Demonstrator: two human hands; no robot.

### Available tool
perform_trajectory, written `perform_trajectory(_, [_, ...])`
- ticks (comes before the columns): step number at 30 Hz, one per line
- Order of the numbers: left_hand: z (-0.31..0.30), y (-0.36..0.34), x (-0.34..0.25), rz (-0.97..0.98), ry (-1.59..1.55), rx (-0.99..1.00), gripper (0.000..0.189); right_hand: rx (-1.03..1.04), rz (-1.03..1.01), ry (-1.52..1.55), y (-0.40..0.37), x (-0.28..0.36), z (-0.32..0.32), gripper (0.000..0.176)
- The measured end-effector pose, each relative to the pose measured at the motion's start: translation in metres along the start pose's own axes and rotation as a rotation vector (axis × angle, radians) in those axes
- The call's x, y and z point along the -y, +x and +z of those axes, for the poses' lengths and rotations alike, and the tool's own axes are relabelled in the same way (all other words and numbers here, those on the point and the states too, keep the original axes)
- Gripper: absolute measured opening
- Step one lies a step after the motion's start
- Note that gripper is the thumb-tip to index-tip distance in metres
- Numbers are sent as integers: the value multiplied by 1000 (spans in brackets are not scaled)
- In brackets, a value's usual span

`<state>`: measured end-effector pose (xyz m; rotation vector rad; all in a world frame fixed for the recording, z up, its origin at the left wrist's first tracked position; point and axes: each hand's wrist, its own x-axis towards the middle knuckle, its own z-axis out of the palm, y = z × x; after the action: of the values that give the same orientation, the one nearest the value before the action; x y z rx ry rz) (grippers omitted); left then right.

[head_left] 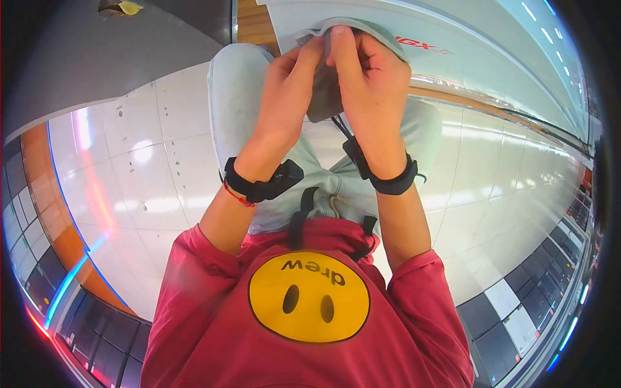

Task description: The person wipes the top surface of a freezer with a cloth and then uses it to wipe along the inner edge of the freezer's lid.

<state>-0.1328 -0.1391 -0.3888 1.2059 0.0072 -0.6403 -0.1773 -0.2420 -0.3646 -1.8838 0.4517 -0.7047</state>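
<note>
A piece of soft grey cloth [326,97] is held up over my knees, its upper edge gathered and folded between my fingers. My left hand [286,94] pinches it near the top, thumb pressed against the fingers. Close beside it, my right hand [374,87] grips the same edge, with the thumb on top and the fingers curled behind. The cloth's lower part hangs down between both hands, and some of it is hidden behind them. Black straps with small devices circle both wrists, and dark cords run near the right one [343,128].
A white panel [466,71] with red lettering stands right in front of my hands. At the upper left is a dark grey tabletop [84,71] with a small yellow object [130,8] on it. Pale tiled floor [149,161] surrounds my legs; lit shelves line both sides.
</note>
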Motion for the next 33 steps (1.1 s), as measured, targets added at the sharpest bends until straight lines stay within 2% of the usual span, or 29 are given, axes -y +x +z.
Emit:
perform_trajectory(5, [-4, 0, 3, 71, 48, -68, 31, 45, 170, 53, -1, -1, 0, 37])
perform_trajectory(10, [-3, -1, -5, 301, 262, -149, 32, 48, 146, 68, 0, 0, 1, 37])
perform_trajectory(16, [5, -4, -22, 395, 437, -243, 38, 44, 167, 69, 0, -2, -3, 37])
perform_trajectory(22, [1, 4, -11, 284, 407, -192, 37, 32, 158, 72, -2, -11, -2, 36])
perform_trajectory(29, [14, -3, -28, 420, 422, -212, 40, -18, 41, 41, 7, 11, -9, 35])
perform_trajectory(33, [-2, 5, -13, 385, 494, -204, 40, 13, 146, 85, -2, -3, 0, 34])
